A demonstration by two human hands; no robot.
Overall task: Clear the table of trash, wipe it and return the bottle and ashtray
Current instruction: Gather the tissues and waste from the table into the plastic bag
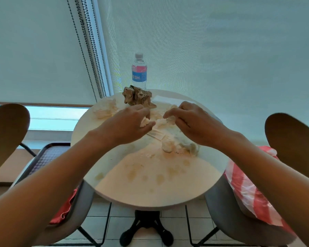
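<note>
We're over the round table (194,179) now, and our left hand (130,124) is just left of the frame's centre, fingers and thumb curled round a small white tissue wad (145,122). Our right hand (191,122), just right of centre, has its fingertips pinching another bit of white tissue (165,120) lying on the tabletop. Below the right hand sits a crumpled clump of white and greyish trash (181,146), with a flat paper strip (156,136) between the two hands. Up past the left hand there's crumpled brown paper (137,97), and to its left another white tissue heap (105,108). The water bottle (139,72) stands upright at the table's far edge, top centre, capped. Yellowish stains (160,178) spot the near tabletop. A chair holds a red-and-white plastic bag (248,186) at lower right; a dark tray (48,157) rests on the chair at left.
</note>
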